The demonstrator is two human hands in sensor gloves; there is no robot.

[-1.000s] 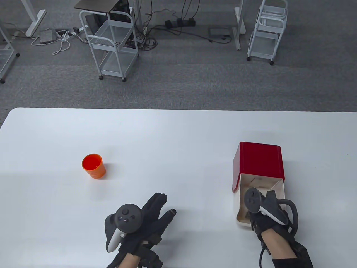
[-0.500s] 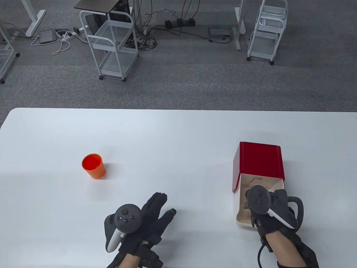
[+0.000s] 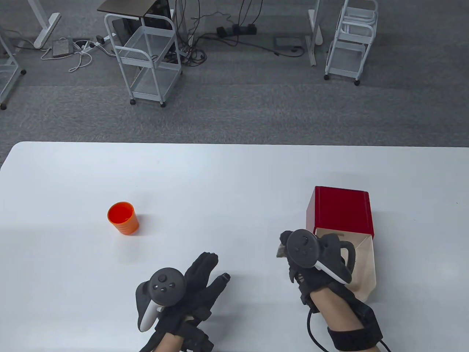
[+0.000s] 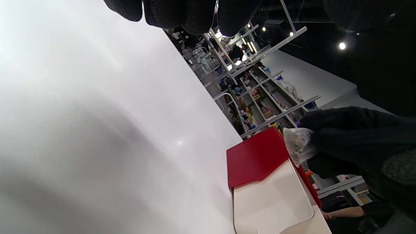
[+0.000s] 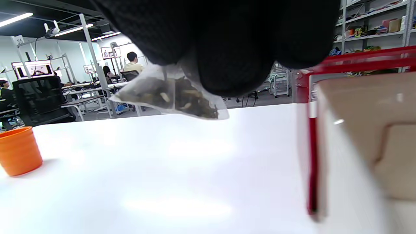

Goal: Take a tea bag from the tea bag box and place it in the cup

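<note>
The red tea bag box [image 3: 342, 214] lies on its side at the right of the table, its cream inside open toward me; it also shows in the left wrist view [image 4: 256, 157] and the right wrist view [image 5: 357, 130]. My right hand [image 3: 289, 253] pinches a mesh tea bag [image 5: 172, 97] and holds it above the table just left of the box; the bag peeks out in the table view [image 3: 280, 250] and left wrist view [image 4: 297, 146]. The orange cup [image 3: 123, 217] stands upright at the left, also in the right wrist view [image 5: 19, 150]. My left hand [image 3: 212, 269] rests flat on the table, fingers spread.
The white table [image 3: 220, 176] stretches between cup and box. White wire carts [image 3: 150, 55] and cables stand on the floor beyond its far edge.
My right hand has come out of the box and moved left, holding a tea bag. The box has shifted slightly. The left hand has not moved.
</note>
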